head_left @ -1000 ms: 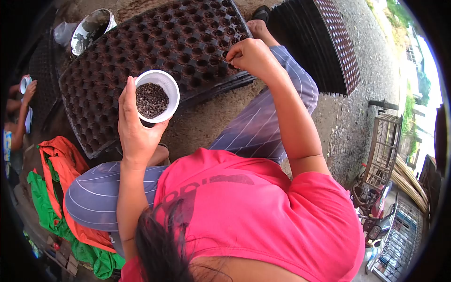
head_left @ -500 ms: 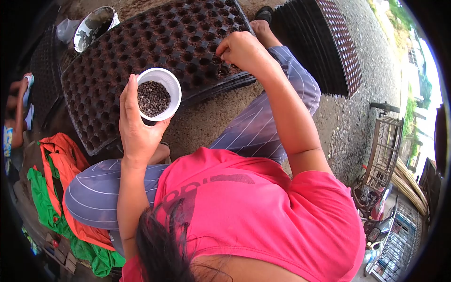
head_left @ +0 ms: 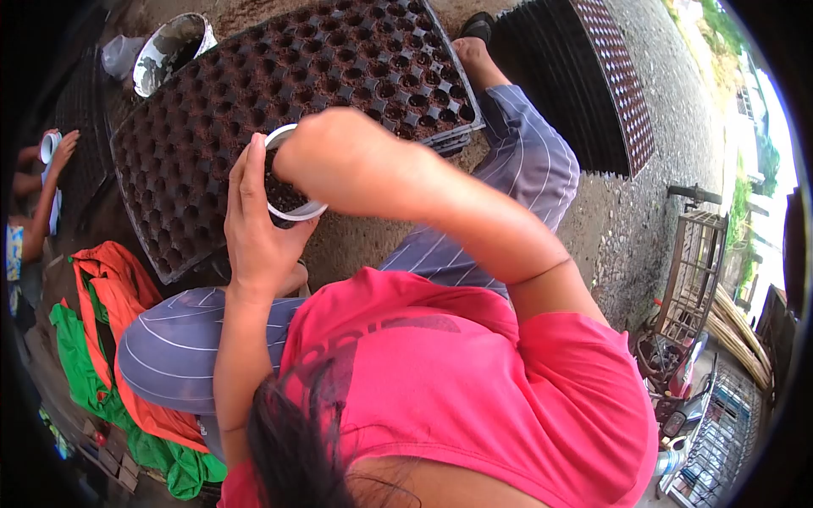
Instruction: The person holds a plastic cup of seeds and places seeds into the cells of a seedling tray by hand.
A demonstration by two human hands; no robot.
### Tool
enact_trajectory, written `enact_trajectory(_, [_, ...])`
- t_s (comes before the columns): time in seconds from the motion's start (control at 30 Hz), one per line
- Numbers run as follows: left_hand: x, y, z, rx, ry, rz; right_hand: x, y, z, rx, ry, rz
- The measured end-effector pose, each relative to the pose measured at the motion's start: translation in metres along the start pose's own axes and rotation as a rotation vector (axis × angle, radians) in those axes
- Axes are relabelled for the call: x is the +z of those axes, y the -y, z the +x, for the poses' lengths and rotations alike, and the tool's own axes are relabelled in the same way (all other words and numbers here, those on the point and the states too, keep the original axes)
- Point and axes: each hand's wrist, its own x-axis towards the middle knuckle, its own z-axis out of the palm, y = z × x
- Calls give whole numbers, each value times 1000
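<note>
A person's left hand [head_left: 261, 241] clamps its grip around a round white plastic cup [head_left: 310, 212] of dark grains, near a black plastic, many-celled tray [head_left: 432, 112]. The right hand [head_left: 339, 157] blocks the mouth, its grip hidden; whether closed, I cannot tell. Beyond sit a grey-smeared white bucket [head_left: 152, 63] and stacked black trays [head_left: 550, 85].

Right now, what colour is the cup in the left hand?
The cup is white; head view.
</note>
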Motion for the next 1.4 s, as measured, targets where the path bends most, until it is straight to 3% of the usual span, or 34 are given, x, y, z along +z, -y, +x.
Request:
enact_trajectory(0.1, [-1,0,-2,-6,10,-27,31,13,10,-74,-135,46])
enact_trajectory(0.3, [-5,6,-1,-27,-6,13,19,1,13,-48,-27,68])
enact_trajectory(0.43, [-7,13,-1,-31,-31,8,5,-40,8,144,-189,380])
enact_trajectory(0.47, [-9,12,0,-38,-28,29,-23,-45,2,416,-26,526])
enact_trajectory(0.53, [-9,12,0,-46,-27,21,0,-107,-7,356,-312,314])
enact_trajectory(0.63, [-7,12,0,-56,-22,0,7,-153,-20,483,-279,129])
enact_trajectory(0.8, [-5,11,2,-46,-16,10,16,-167,-18,589,-114,213])
enact_trajectory(1.03, [-6,11,3,-46,-13,2,12,-148,-34,469,-140,223])
enact_trajectory(1.13, [-6,11,2,-33,-17,-1,17,-144,-43,513,55,289])
enact_trajectory(1.27, [-5,12,0,-23,-15,11,16,-143,-44,466,29,305])
enact_trajectory(1.37, [-6,12,1,-25,-13,31,5,-146,-31,586,25,294])
enact_trajectory(1.4, [-6,12,0,-22,-14,32,9,-158,-24,554,-98,253])
